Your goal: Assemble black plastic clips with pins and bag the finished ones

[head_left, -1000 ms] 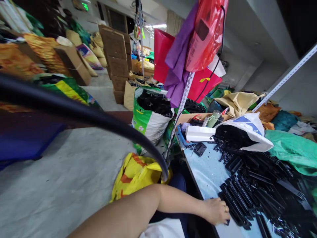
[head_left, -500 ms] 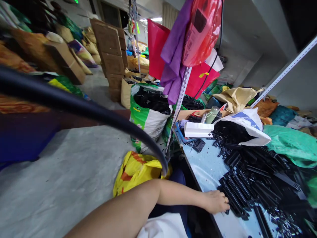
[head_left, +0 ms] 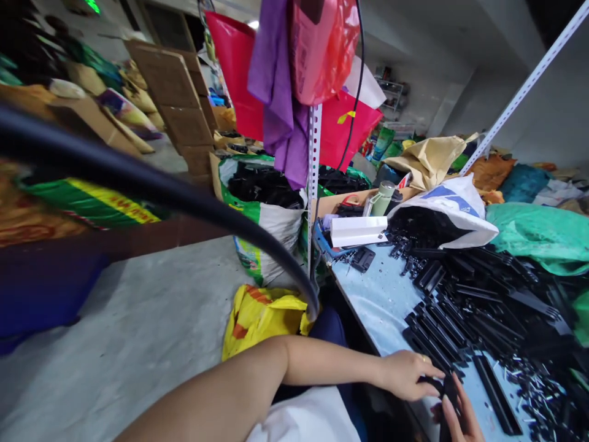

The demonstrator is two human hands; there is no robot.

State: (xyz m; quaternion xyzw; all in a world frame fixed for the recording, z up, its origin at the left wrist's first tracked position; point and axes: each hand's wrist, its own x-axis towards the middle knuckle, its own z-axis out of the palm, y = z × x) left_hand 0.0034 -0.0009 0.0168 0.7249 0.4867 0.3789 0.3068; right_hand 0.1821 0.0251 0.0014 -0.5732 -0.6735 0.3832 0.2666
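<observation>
Over the near edge of the blue-topped table (head_left: pixel 363 301), my two hands meet at a dark part. My left hand (head_left: pixel 407 376), with a ring on one finger, pinches a small black plastic piece (head_left: pixel 432 384). Entering from the bottom edge, my right hand (head_left: pixel 462 414) has its fingers closed around a longer black plastic part (head_left: pixel 448 393). The two pieces touch or overlap; whether they are joined I cannot tell. Just beyond lies a row of long black plastic strips (head_left: pixel 437 328). One more black strip (head_left: pixel 497 393) rests right of my right hand.
Small metal pins (head_left: pixel 529 393) are scattered at the right. A white sack (head_left: pixel 464 209) spills black parts. A white box (head_left: pixel 359 231) and a green bottle (head_left: pixel 381 197) stand at the table's far end. A perforated post (head_left: pixel 313 153) rises there; a yellow bag (head_left: pixel 262 316) sits below.
My left hand has come off the row of strips and moved slightly right, now pinching a small black piece. My right hand has come into view with a black part. The view has turned right.
</observation>
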